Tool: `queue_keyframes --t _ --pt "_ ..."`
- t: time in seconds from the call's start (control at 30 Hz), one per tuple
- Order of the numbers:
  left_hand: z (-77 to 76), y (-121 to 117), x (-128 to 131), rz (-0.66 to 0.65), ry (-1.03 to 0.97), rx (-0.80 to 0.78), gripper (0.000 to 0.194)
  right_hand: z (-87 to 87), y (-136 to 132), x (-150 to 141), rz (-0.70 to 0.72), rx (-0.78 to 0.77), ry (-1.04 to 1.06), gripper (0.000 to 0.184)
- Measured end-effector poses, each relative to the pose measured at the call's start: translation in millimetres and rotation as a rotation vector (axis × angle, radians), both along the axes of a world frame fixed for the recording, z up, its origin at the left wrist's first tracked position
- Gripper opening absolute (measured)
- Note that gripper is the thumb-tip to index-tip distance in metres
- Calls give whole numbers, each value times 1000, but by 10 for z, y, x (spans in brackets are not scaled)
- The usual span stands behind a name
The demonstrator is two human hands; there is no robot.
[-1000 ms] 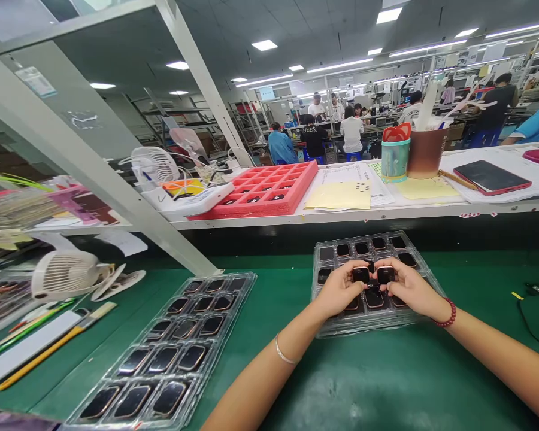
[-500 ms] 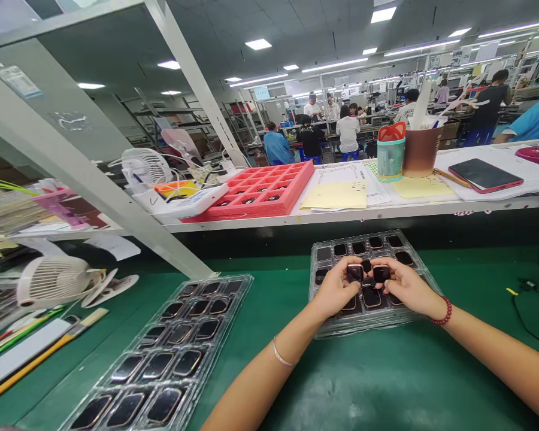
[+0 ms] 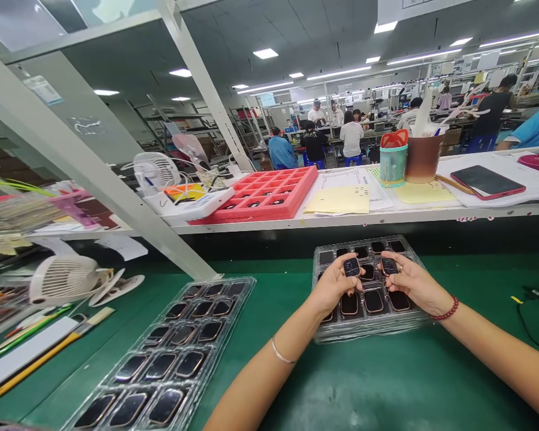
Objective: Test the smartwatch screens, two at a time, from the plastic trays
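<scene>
My left hand pinches a square smartwatch body by its edges, screen facing up toward me. In my right hand is a second watch body, tilted and gripped between thumb and fingers. Both are held just above a stack of clear plastic trays, whose pockets hold several more dark-screened watch bodies. My hands cover part of the pockets. To the left lies another clear tray, filled with rows of watch bodies.
A white shelf crosses behind the trays, bearing a red foam tray, cups and a phone. At left are a small fan, a brush and a slanted post. A cable lies at right. Co-workers sit far back.
My hands have moved apart, each with its watch body, uncovering more of the pockets between them. The watch in my right hand is now more tilted. The view has shifted slightly.
</scene>
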State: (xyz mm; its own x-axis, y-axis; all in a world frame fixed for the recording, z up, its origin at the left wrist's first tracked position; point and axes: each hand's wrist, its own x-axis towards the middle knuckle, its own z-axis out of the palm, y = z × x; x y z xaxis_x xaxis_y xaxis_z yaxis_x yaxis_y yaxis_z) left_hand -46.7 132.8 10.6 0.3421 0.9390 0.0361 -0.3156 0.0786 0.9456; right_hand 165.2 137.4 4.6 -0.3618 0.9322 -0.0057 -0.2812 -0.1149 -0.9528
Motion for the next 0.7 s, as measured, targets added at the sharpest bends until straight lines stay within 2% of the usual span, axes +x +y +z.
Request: queue_keyframes --t 0.1,0.17,0.23,0.37,0.43,0.5,0.53,0.63,0.7 --pt "21 59 -50 3 -132 -144 49 24 59 54 22 -143 125 31" --pt "33 93 -77 -16 -196 -254 47 23 99 81 93 -221 215 40" --pt "44 118 -100 -37 -239 -337 53 12 131 102 160 -278 280 49" --pt "48 140 -134 -77 -287 -398 58 -13 152 123 202 -296 338 50" --pt "35 134 -136 -94 -282 -380 55 -13 133 120 199 -266 321 43" --pt "12 114 -119 -87 -224 -303 47 -6 97 102 177 -199 255 27" --pt "0 98 -103 -77 -175 -246 44 -2 75 88 162 -157 207 25" --pt "-30 29 -34 -50 2 -74 54 -2 13 26 129 -26 59 44" --pt "-34 -21 14 -53 95 0 58 -14 -21 -19 119 64 -26 47"
